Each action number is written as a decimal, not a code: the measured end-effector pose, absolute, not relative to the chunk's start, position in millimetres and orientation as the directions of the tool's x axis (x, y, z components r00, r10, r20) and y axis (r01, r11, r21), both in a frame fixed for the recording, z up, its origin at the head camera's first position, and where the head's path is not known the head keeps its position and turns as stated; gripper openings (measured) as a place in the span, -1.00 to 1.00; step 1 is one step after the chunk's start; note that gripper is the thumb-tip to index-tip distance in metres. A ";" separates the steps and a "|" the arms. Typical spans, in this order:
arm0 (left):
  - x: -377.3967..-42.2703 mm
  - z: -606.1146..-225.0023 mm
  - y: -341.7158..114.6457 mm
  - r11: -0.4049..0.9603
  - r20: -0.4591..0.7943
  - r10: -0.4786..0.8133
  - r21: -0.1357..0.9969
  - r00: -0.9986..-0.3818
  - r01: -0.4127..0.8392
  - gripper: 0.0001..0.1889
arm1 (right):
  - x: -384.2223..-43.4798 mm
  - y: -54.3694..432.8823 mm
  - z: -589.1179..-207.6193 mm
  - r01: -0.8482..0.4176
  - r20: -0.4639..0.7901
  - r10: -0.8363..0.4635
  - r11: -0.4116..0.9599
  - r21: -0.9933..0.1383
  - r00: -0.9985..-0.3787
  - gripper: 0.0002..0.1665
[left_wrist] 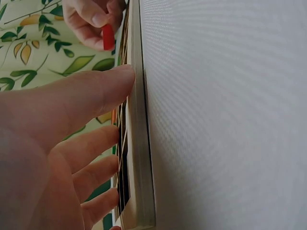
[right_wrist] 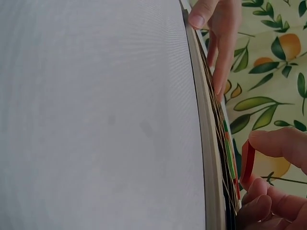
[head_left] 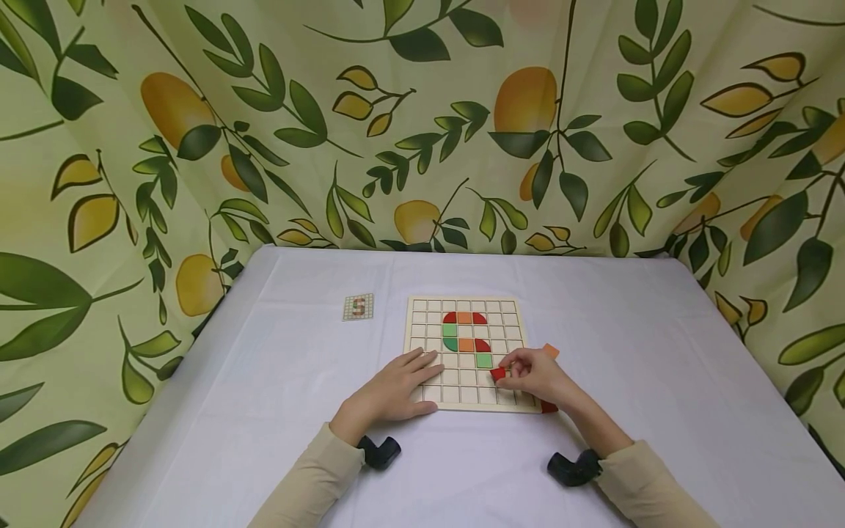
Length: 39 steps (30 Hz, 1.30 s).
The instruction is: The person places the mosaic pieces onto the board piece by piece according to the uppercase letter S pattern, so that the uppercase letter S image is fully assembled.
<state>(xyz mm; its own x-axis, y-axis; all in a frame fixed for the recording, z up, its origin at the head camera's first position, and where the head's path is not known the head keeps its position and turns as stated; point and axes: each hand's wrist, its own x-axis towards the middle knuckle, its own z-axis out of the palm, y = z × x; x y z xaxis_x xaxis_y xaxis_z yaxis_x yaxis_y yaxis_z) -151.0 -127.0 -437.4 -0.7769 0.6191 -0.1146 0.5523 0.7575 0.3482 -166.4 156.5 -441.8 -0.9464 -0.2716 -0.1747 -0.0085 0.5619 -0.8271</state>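
A square wooden grid board [head_left: 455,396] lies on the white table, with red, orange and green tiles set in its cells in a curved S-like shape. My right hand [head_left: 538,375] pinches a red tile [head_left: 498,375] between thumb and fingers, just over the board's lower right cells and below a light green tile [head_left: 484,360]. In the right wrist view the red tile [right_wrist: 247,160] stands tilted near the board's surface. My left hand [head_left: 399,385] rests on the board's lower left part, fingers spread straight, thumb at the near edge [left_wrist: 136,143].
A small card [head_left: 359,307] printed with a similar grid pattern lies left of the board. An orange tile [head_left: 551,351] and a dark red piece [head_left: 549,406] lie at the board's right side, partly hidden by the right hand. A leaf-patterned curtain [head_left: 416,147] hangs behind the table.
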 end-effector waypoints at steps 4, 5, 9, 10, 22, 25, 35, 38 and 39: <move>-151.0 -437.0 -126.7 0.758 -0.115 0.619 0.346 -0.777 0.553 -0.34 | -166.5 154.0 -441.4 -0.008 -0.179 -0.274 0.566 -0.824 -0.945 -0.64; -150.9 -436.9 -126.6 0.759 -0.116 0.618 0.346 -0.777 0.551 -0.34 | -166.6 153.4 -441.4 -0.009 -0.178 -0.274 0.566 -0.824 -0.945 -0.65; -150.9 -436.7 -126.0 0.764 -0.126 0.612 0.350 -0.781 0.542 -0.34 | -166.3 150.8 -441.1 -0.028 -0.163 -0.283 0.569 -0.822 -0.945 -0.66; -151.0 -436.9 -125.9 0.765 -0.129 0.610 0.351 -0.782 0.539 -0.34 | -166.1 150.1 -441.1 -0.030 -0.161 -0.284 0.569 -0.822 -0.945 -0.66; -149.6 -438.2 -126.7 0.772 -0.137 0.603 0.349 -0.786 0.531 -0.34 | -162.9 142.3 -443.1 -0.036 -0.154 -0.255 0.612 -0.790 -0.955 -0.68; -149.6 -438.3 -126.7 0.770 -0.132 0.606 0.345 -0.785 0.536 -0.34 | -162.9 140.5 -443.1 -0.024 -0.158 -0.231 0.630 -0.776 -0.960 -0.68; -150.2 -438.2 -126.4 0.771 -0.138 0.606 0.347 -0.784 0.535 -0.33 | -163.2 137.8 -442.3 -0.021 -0.150 -0.206 0.653 -0.757 -0.967 -0.70; -150.1 -438.0 -126.3 0.772 -0.141 0.604 0.347 -0.784 0.533 -0.33 | -163.4 138.1 -442.5 -0.030 -0.142 -0.213 0.646 -0.762 -0.967 -0.71; -150.0 -437.9 -126.2 0.772 -0.141 0.604 0.346 -0.784 0.533 -0.33 | -163.4 138.2 -442.4 -0.034 -0.139 -0.215 0.646 -0.763 -0.967 -0.71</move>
<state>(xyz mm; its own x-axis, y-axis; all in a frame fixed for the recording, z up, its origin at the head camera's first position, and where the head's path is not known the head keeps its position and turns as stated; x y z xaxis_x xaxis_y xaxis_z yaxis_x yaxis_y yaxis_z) -150.0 -126.2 -437.9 -0.7844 0.6040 -0.1411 0.5325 0.7725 0.3460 -163.4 138.2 -442.4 -0.9667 -0.2149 -0.1392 -0.0337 0.6458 -0.7628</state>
